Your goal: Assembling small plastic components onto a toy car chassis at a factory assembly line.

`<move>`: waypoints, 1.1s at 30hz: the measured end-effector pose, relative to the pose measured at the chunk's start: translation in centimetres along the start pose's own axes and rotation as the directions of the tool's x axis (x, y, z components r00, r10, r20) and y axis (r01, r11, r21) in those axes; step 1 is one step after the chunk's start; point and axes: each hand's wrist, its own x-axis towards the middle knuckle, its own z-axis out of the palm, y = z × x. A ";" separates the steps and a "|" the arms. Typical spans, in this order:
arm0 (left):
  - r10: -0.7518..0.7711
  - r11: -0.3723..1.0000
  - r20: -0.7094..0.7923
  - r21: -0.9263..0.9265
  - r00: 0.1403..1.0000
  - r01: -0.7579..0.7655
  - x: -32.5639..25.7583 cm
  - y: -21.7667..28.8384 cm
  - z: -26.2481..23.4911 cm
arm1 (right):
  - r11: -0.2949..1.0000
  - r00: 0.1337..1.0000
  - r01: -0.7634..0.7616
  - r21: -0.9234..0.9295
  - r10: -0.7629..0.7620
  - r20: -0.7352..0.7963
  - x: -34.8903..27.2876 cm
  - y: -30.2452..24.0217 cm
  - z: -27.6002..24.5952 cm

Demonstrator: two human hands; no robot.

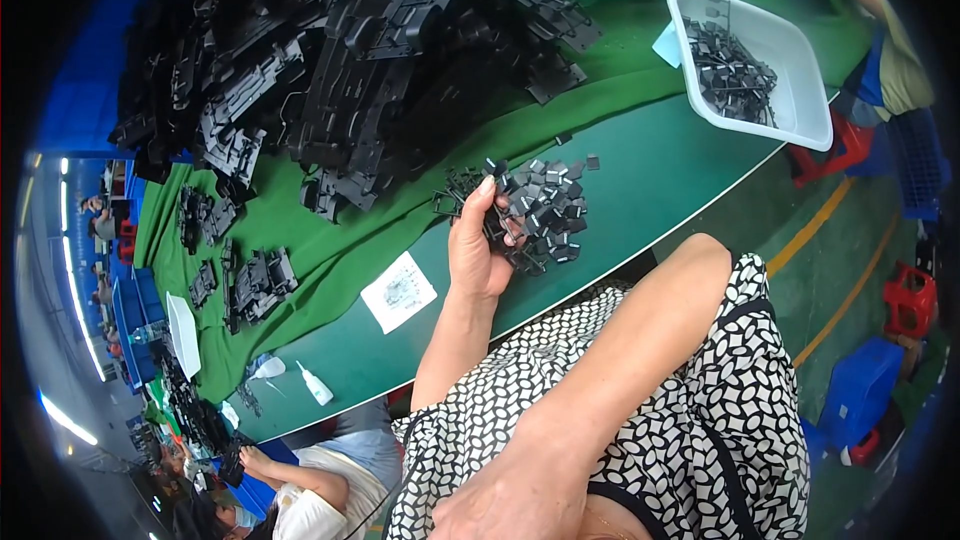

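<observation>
My left hand [478, 250] is closed around some small black plastic parts [497, 202] at the middle of the green table [640, 155]. Its thumb presses on them from above, and fingertips show on their right side. A loose heap of small black clips [552, 205] with squarish heads lies against this hand. How many pieces are in the grip is hidden by the heap. My right forearm is bent back across my patterned top, and my right hand [485, 515] is near my chest at the lower edge, its fingers cut off from view.
Large black plastic frames [360, 90] are piled on green cloth [330, 260] at the far left. A white tub [815, 120] of black parts stands at the right. A printed paper [398, 293] and white bottle [316, 383] lie nearer. Another person [330, 485] sits at lower left.
</observation>
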 end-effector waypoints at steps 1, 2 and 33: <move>-0.002 1.000 -0.001 -0.003 1.000 0.002 0.0 -0.1 0.0 | 1.000 1.000 -0.003 -0.010 0.002 -0.006 0.1 0.2 0.1; 0.000 1.000 -0.001 -0.006 1.000 0.000 0.1 -0.1 0.0 | 1.000 1.000 -0.005 -0.020 0.005 -0.009 -0.3 0.0 0.2; 0.087 0.996 -0.059 -0.006 0.994 -0.088 -0.2 0.0 -1.0 | 0.918 0.671 -0.397 -0.003 0.288 -0.683 -10.9 -2.1 -0.6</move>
